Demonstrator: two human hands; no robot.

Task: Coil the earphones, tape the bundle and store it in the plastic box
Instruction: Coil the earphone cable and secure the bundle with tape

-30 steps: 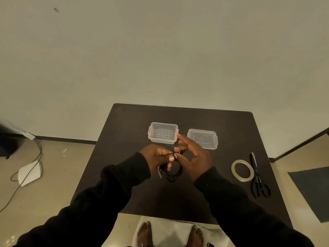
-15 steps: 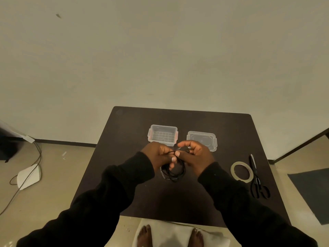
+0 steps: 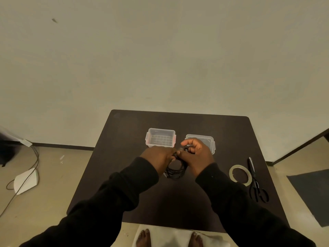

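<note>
- Clear plastic, farthest left of the task's things: the plastic box [image 3: 160, 139] stands open on the dark table [image 3: 124, 175], nothing in it that I can see, just beyond my hands.
- My left hand [image 3: 157, 155] comes next, its fingers curled in on the top of the earphones [image 3: 175, 169]; it grips the gathered strands where the loops meet, though the fingertips are turned away from me.
- The earphones hang as a black coil below and between both hands, above the table; I cannot tell whether the lowest loop touches the surface.
- My right hand [image 3: 196, 154] holds the same bundle from the other side, thumb and bent fingers pinching a dark end piece near the top of the coil.
- The box's lid [image 3: 211, 142] lies flat beside the box, partly hidden behind my right hand.
- Farther right, well apart from the coil, the tape roll [image 3: 240, 174] lies flat, with the black scissors [image 3: 256, 182] just beside it.
- My reading: I am at the coiling step, close to its end, tucking in the last of the cord. Taping and boxing are not yet done.
- The next move calls for one hand to keep the loops pinched together alone while the other is freed to reach right for the tape; if the grip slackens, I judge the springy cord will open out.
</note>
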